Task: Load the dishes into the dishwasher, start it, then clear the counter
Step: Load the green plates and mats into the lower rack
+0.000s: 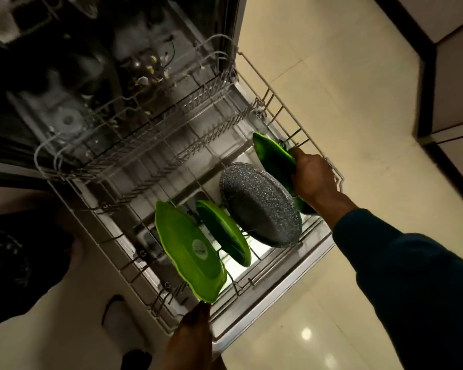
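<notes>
Dishwasher door down, lower rack [254, 283] pulled out. Four dishes stand on edge in rack: green plate [189, 249] at near left, second green plate [222, 232] beside it, speckled grey pan [261, 205], then third green plate [274, 158] at far right. Right hand [312, 174] grips third green plate. Left hand [191, 335] touches near edge of first plate; its grip cannot be told. Shiny floor [332, 102] at right.
</notes>
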Tool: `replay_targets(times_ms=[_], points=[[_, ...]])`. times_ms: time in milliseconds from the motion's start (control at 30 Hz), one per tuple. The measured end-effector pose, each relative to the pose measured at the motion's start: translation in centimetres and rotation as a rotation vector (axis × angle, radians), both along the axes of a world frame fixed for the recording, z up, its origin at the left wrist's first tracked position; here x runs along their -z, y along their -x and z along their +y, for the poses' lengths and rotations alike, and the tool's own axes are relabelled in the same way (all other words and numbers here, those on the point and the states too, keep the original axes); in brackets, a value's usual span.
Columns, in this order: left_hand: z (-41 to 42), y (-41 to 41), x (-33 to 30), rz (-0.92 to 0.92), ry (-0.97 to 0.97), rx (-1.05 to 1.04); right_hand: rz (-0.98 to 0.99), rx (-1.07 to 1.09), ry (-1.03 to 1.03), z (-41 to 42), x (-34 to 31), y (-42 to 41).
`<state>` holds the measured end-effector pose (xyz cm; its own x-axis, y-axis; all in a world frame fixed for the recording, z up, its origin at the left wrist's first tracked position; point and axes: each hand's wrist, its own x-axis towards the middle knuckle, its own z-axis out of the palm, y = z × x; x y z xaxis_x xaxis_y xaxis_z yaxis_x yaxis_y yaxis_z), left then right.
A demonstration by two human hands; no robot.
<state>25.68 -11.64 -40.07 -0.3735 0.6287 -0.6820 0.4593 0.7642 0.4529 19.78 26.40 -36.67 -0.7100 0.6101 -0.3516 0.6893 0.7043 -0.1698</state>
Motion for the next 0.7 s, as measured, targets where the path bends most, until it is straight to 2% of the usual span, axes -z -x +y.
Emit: replay_targets(times_ms=[100, 267, 333, 433, 567, 700], points=[[-0.2, 0.3, -0.5, -0.071, 0.075, -0.014, -0.033, -0.004, 0.042, 0.4, 1.9, -0.8], [-0.1, 0.5, -0.9, 0.032, -0.036, -0.001, -0.049, 0.086, 0.078, 1.1, 1.9, -1.7], [-0.3, 0.8, -0.5, 0.012, -0.046, 0.025, -0.034, 0.126, 0.072, 1.2, 1.3, -2.0], [-0.5, 1.6, -1.8, -0.001, -0.083, 0.075, 0.082, 0.25, 0.028, 0.2, -1.2, -2.3], [1.0, 4.6, -4.3, 0.013, -0.047, 0.026, 0.239, 0.165, -0.086, -3.7, -4.8, -2.7], [1.0, 8.7, -10.9, 0.097, -0.059, -0.071, 0.178, 0.061, 0.003, -10.8, -11.0, -2.7]])
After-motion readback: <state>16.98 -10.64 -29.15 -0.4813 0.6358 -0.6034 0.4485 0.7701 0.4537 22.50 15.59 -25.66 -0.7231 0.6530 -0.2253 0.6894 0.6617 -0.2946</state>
